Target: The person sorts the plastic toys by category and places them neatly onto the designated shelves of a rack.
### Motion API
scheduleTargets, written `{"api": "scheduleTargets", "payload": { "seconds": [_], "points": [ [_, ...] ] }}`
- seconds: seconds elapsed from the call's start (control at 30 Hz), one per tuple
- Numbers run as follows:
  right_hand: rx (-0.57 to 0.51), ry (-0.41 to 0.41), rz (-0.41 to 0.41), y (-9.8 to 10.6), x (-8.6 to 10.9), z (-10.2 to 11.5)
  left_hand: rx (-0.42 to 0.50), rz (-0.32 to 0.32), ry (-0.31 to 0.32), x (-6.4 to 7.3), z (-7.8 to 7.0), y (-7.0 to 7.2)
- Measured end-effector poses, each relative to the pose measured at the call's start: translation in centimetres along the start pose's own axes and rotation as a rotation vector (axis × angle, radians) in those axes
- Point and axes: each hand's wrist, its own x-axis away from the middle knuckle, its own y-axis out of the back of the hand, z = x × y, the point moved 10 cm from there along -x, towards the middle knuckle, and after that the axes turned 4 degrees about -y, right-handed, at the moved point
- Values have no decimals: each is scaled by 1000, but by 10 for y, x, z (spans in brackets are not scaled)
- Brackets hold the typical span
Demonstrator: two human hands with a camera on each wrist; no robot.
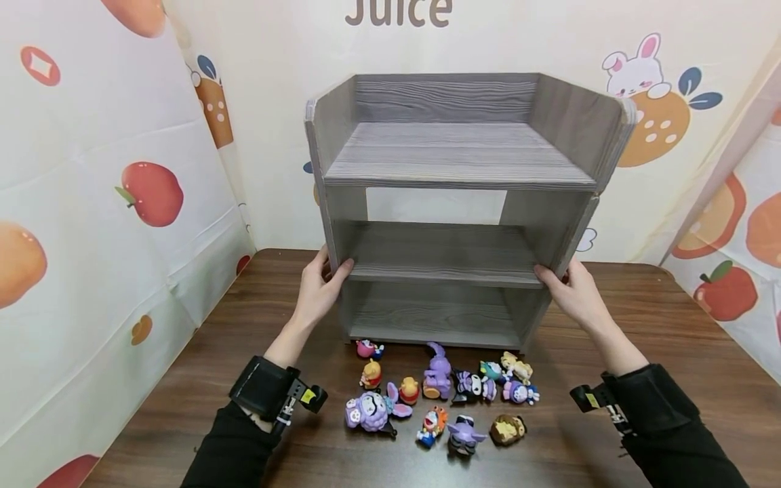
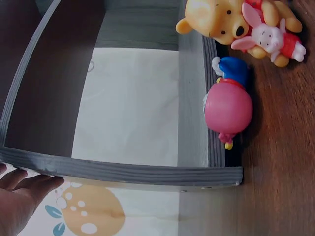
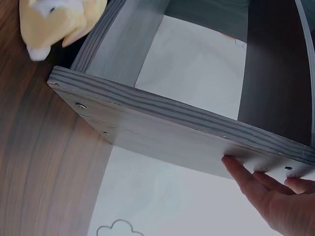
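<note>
A: What sits nearest, at the bottom of the head view?

B: Two black sleeves (image 1: 234, 447), lower left and lower right, each with a small black camera (image 1: 314, 398) at the wrist.

A: And between them?

B: Small, glossy figurines on a brown wood-grain table (image 1: 567, 434). In the front row are a curly lilac figurine with long ears (image 1: 373, 410), an orange-and-blue figurine (image 1: 432, 425), a purple wide-eared figurine (image 1: 465, 435) and a round brown-and-gold figurine (image 1: 508, 430). Behind them, a round pink-and-blue figurine (image 1: 366, 348) lies just in front of the shelf.

A: Which shelf?

B: The grey wood-grain shelf unit with three levels (image 1: 439, 251), upright in the centre of the frame, behind the figurines.

A: How are the fingers?

B: The left hand (image 1: 320, 288), left of centre, grips the unit's side panel: thumb at the front edge by the middle board, fingers round the outside. The right hand (image 1: 573, 295), right of centre, grips the opposite panel likewise; the right wrist view shows its fingertips against the outer face.

A: What's farthest?

B: A white fruit-printed backdrop (image 1: 274, 135), with brown "Juice" lettering (image 1: 401, 13) at the top centre and a white rabbit print (image 1: 634, 73) at the upper right.
</note>
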Motion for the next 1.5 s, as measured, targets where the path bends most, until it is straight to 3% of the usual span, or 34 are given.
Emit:
{"api": "scheduleTargets", "payload": {
  "seconds": [0.57,1.0,1.3,1.5],
  "points": [
    [-11,-1,46,10,-5,-15,48,41,-20,-4,-4,-16],
    [4,26,-16,12,-5,-13,52,10,-32,-4,-4,-17],
    [-3,-5,-68,11,-3,-11,63,-19,-20,-4,3,-16],
    [25,-28,-90,16,0,-11,73,-21,-10,-3,-3,-16]
  ]
}}
